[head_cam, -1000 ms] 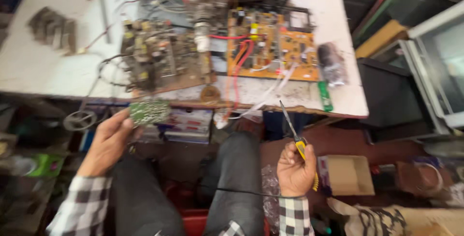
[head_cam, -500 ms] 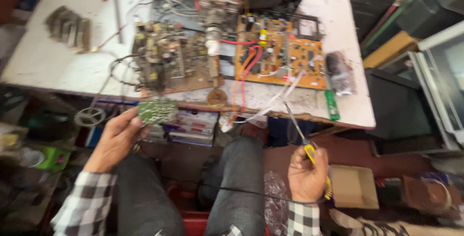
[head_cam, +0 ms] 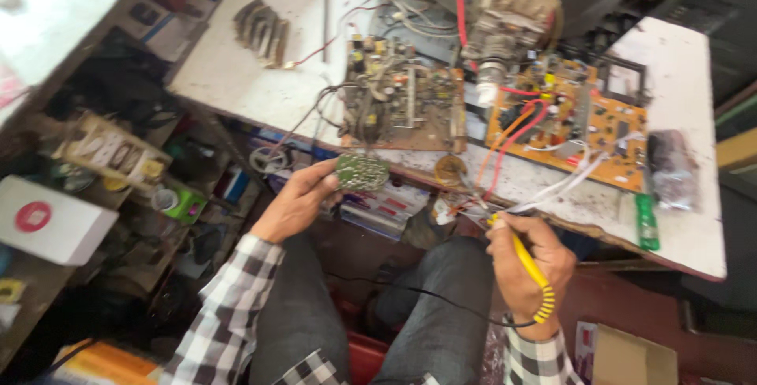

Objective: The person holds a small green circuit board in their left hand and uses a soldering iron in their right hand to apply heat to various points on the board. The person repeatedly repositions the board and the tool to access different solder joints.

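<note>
The white tabletop [head_cam: 260, 77] carries a brown circuit board [head_cam: 410, 105] and, to its right, an orange circuit board [head_cam: 579, 128]. Below the tabletop's front edge, the left hand [head_cam: 300, 199] has its fingers clamped on a small round green circuit board [head_cam: 362, 172]. The right hand [head_cam: 527, 263] grips a yellow soldering iron [head_cam: 530, 267], fingers closed around its handle.

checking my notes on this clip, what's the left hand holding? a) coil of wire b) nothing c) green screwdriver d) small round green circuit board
d: the left hand pinches a small round green board at the table edge, while the right hand holds a yellow-handled tool.
</note>
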